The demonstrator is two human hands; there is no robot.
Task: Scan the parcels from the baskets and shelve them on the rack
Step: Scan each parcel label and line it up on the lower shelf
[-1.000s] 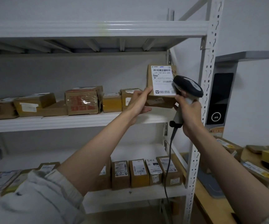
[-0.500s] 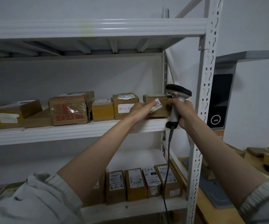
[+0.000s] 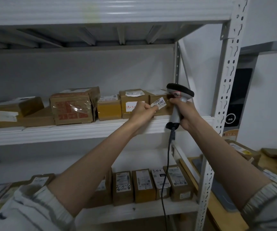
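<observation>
Both arms reaching up to middle shelf (image 3: 71, 130) of white metal rack (image 3: 224, 100). Left hand (image 3: 142, 112) curling, grip pinching white sticker (image 3: 158, 102) against front of small cardboard parcel (image 3: 157, 97) sitting at shelf's right end. Right hand (image 3: 185, 112) grasping grey handle of corded scanner (image 3: 179, 94), black head touching parcel's right side. Taped brown boxes (image 3: 72, 105) lining shelf; labelled boxes (image 3: 142, 185) standing upright on shelf below. Wooden counter (image 3: 221, 207) lying at right, white wall behind.

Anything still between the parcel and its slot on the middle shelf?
Nothing visible. The parcel already sits on the middle shelf, at the right end of the row beside the neighbouring box. Left hand touches its sticker; right hand holds the scanner.
</observation>
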